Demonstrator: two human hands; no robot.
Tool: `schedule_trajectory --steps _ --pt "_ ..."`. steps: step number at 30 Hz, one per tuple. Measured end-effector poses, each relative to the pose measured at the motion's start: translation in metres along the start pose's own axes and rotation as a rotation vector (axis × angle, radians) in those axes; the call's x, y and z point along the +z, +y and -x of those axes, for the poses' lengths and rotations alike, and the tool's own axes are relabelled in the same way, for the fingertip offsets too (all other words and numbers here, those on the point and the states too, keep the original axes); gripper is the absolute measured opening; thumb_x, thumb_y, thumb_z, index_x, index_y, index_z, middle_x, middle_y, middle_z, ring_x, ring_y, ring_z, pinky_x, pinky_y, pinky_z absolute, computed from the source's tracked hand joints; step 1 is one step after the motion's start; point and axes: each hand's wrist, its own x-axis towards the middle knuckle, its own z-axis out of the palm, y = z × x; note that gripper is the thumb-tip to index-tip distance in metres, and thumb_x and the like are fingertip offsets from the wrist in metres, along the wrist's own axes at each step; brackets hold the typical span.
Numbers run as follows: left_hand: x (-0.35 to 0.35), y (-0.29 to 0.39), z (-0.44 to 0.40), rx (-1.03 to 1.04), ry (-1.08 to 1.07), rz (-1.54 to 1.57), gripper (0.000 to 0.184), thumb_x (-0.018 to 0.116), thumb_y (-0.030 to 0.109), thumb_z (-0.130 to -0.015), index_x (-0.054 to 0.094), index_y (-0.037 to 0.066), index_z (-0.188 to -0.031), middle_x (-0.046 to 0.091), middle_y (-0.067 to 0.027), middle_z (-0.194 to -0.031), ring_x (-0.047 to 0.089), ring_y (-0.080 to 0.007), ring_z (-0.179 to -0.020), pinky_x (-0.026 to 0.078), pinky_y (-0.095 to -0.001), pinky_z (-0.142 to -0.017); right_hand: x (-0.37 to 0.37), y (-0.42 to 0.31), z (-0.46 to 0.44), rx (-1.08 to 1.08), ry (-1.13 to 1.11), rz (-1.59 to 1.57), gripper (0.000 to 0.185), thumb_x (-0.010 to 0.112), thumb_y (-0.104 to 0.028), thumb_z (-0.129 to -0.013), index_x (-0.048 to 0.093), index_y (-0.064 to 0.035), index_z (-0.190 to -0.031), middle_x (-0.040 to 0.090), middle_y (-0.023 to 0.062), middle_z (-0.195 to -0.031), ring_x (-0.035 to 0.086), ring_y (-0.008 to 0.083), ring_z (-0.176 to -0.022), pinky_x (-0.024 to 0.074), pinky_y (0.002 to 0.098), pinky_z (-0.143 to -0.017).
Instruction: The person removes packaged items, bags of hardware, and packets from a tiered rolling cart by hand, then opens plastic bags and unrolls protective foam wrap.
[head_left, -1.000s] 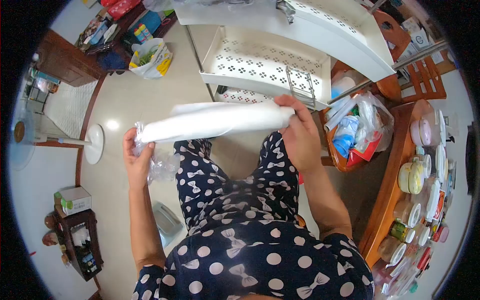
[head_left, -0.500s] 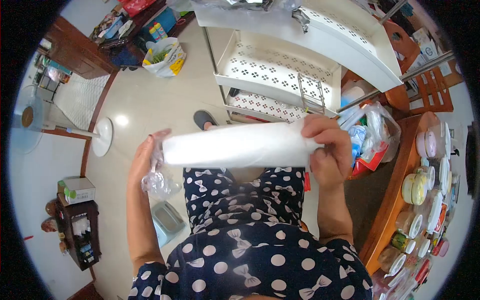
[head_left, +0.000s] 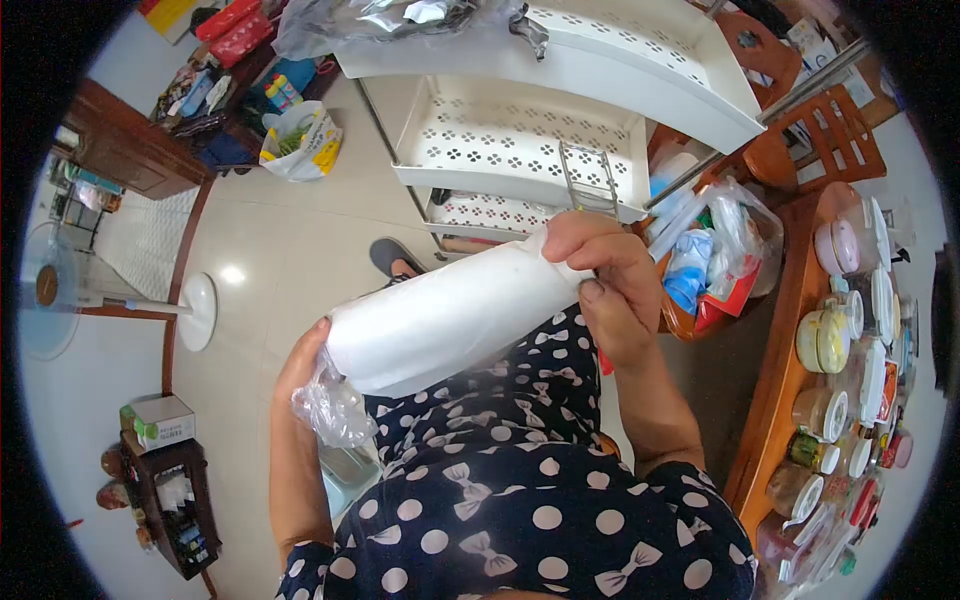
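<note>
A smooth white roll (head_left: 450, 310) is held across the front of my body, its right end tilted up. My left hand (head_left: 297, 370) closes round the roll's left end, where crumpled clear plastic (head_left: 335, 405) hangs below the fingers. At the other end, my right hand (head_left: 610, 285) pinches the roll's edge between thumb and fingers. Whether the roll is paper or plastic bags, I cannot tell.
Ahead stands a white tiered rack (head_left: 520, 140) with a wire piece (head_left: 588, 180) on its middle shelf. Lidded jars (head_left: 823, 340) crowd a wooden surface at right. A bag of plastics (head_left: 715, 250), a shopping bag (head_left: 303, 145) and a fan base (head_left: 197, 310) are around me.
The roll has tilted, its left end dropping and its right end rising. My right hand has moved left, and the view has shifted slightly. Both hands keep their hold.
</note>
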Motion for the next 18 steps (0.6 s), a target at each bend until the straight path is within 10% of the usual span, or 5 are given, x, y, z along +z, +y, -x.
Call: schedule_trajectory --steps 8,18 --pt "-0.002 0.005 -0.002 -0.057 -0.053 0.330 0.054 0.052 0.043 -0.089 0.048 0.004 -0.126 0.058 -0.0162 -0.121 0.056 -0.0284 -0.112 0.050 -0.0461 -0.088 -0.011 0.015 -0.002 -0.045 0.005 0.000 0.030 0.043 0.003 -0.072 0.051 0.0005 -0.101 0.055 0.0157 -0.106 0.049 0.0285 -0.108 0.0328 0.0450 -0.102" --pt "-0.029 0.003 -0.010 0.381 -0.041 0.042 0.047 0.074 0.013 -0.073 0.056 0.005 -0.116 0.063 -0.0075 -0.103 0.061 -0.0181 -0.093 0.050 -0.0311 -0.080 -0.009 0.020 0.000 0.451 0.161 -0.111 0.058 0.039 0.015 -0.077 0.041 -0.0017 -0.133 0.043 0.0120 -0.135 0.043 0.0191 -0.123 0.0324 0.0312 -0.105"
